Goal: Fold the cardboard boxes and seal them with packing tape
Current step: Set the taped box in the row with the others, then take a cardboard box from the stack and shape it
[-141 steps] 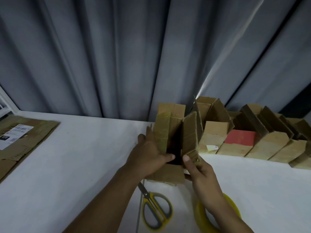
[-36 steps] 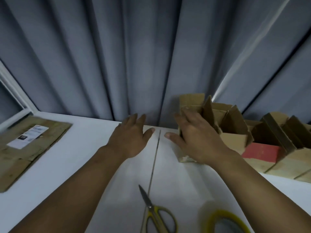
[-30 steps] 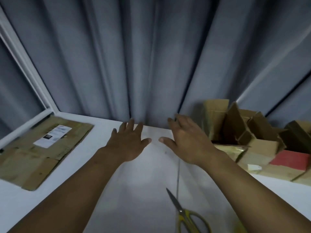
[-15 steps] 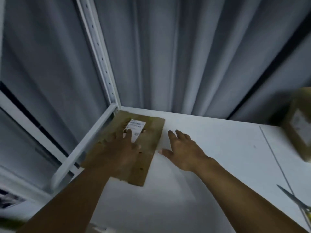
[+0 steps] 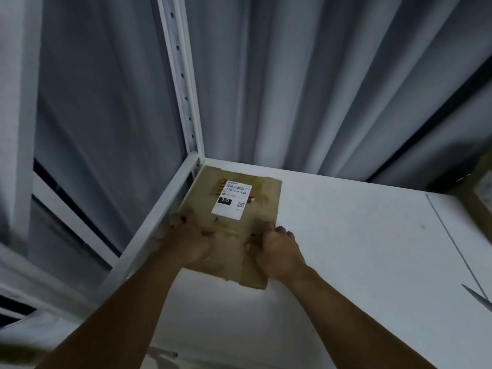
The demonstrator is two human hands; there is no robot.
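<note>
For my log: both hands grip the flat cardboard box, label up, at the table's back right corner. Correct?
No. The head view shows the cardboard box at the back left corner of the table. The left hand and right hand do grip it, label up.

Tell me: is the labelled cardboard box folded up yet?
No, the cardboard box lies flat on the table, gripped by the left hand and right hand.

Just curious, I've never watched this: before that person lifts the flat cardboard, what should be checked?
1. The left hand grips the flat cardboard at its left edge: ok.
2. The right hand grips its right edge: ok.
3. It lies flat, unfolded, label up: ok.
4. Bare table beside it for folding: ok.
5. The scissors are near: ok, blade tip shows at right.
6. The packing tape is at hand: cannot tell, not in view.
</note>
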